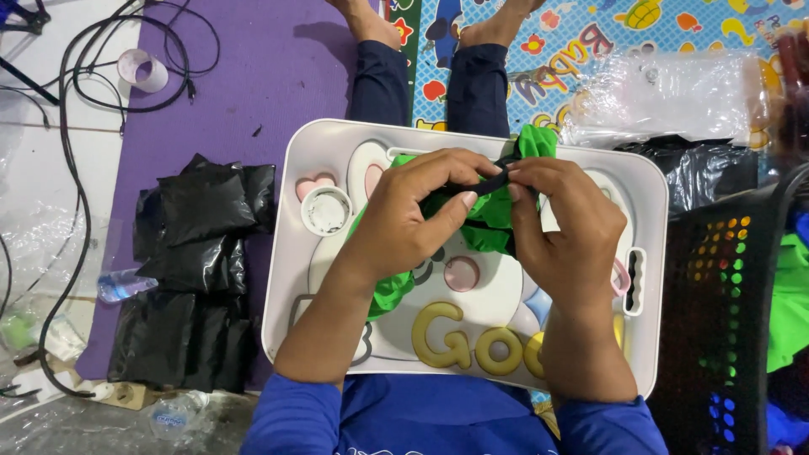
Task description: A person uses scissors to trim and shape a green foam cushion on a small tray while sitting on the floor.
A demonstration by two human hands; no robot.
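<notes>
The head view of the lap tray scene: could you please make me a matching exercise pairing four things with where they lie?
Things:
1. green cloth
2. small white cup
3. pile of black bags
4. black basket

Places:
A. on the purple mat, left of the tray
B. right of the tray
C. between the left hand and the right hand, above the white tray
D. in the tray's round recess, left of the hands

Pairs: 1-C, 2-D, 3-A, 4-B
</notes>
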